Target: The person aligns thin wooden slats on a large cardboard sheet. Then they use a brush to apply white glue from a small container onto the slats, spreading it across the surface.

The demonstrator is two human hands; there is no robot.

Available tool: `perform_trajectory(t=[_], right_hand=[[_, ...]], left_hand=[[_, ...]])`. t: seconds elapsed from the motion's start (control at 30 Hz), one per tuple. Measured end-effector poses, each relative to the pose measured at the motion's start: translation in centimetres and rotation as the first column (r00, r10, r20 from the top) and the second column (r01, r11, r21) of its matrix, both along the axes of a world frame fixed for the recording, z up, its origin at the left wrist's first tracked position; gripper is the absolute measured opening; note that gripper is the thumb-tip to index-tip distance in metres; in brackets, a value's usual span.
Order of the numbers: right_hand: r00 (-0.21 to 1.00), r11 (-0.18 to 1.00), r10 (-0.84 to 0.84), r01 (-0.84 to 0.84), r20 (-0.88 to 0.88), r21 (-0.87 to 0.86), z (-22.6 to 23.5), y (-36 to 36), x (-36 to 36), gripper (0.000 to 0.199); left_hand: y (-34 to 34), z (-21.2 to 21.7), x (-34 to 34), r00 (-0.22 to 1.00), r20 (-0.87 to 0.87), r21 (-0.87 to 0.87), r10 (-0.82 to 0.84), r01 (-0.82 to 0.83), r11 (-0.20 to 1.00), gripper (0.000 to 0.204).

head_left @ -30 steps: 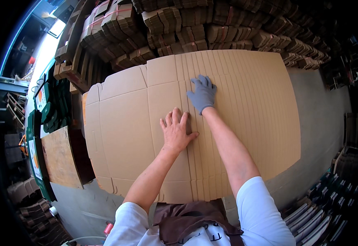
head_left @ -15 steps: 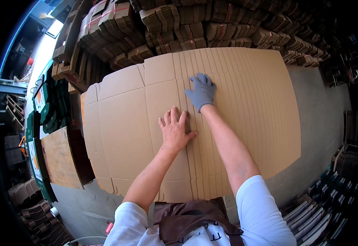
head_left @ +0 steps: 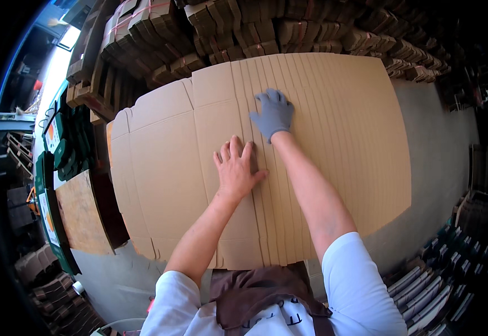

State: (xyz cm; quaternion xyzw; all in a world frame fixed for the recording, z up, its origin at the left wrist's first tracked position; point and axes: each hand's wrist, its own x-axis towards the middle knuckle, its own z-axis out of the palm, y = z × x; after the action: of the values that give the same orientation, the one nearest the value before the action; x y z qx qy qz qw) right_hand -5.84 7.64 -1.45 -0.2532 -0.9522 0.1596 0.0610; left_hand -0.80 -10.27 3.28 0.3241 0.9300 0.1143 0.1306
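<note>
Far left: dark-green pieces [head_left: 76, 140]; two white labels [head_left: 47, 215] with orange patches, print too small to read. One plywood panel [head_left: 79, 213]. Centre, before person: overlapping cardboard sheets [head_left: 163, 148], edges too crowded to count; long axis runs left–right, slotted end points left, stepped edges run away from body. Left hand [head_left: 235, 171], bare, fingers spread, palm-down on sheets, gripping nothing. Right hand [head_left: 273, 115], grey-gloved, farther out, fingers parted, pressed on sheets, gripping nothing. White shirt [head_left: 361, 280] bears dark lettering, partly covered by brown apron [head_left: 249, 291].
</note>
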Motion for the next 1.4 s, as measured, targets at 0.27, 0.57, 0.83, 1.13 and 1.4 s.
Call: perform_trajectory(t=[0.27, 0.57, 0.83, 1.13, 1.4], right_hand=[[0.999, 0.999, -0.011, 0.013, 0.048, -0.035, 0.2, -0.2, -0.1, 0.047], [0.967, 0.966, -0.02, -0.046, -0.252, -0.254, 0.0, 1.2, 4.1, 0.046], [0.985, 0.995, -0.05, 0.036, -0.163, -0.093, 2.5, -9.0, 27.2, 0.035], [0.993, 0.988, -0.113, 0.109, -0.033, -0.107, 4.9, -16.4, 35.3, 0.036], [0.994, 0.986, -0.107, 0.103, -0.026, -0.128, 6.3, -17.4, 43.0, 0.035]], left_hand=[[-0.3, -0.6, -0.2, 1.0, -0.016, -0.032, -0.027, 0.026, 0.999, 0.09], [0.0, -0.4, -0.8, 0.996, -0.014, -0.067, -0.094, 0.092, 0.993, 0.086], [-1.7, -0.6, -1.7, 0.984, 0.033, -0.037, -0.175, 0.176, 0.984, 0.091], [-1.8, -0.8, -1.9, 0.977, 0.013, -0.054, -0.212, 0.212, 0.976, 0.102], [-2.1, -1.5, -2.0, 0.981, -0.025, -0.077, -0.194, 0.192, 0.978, 0.102]])
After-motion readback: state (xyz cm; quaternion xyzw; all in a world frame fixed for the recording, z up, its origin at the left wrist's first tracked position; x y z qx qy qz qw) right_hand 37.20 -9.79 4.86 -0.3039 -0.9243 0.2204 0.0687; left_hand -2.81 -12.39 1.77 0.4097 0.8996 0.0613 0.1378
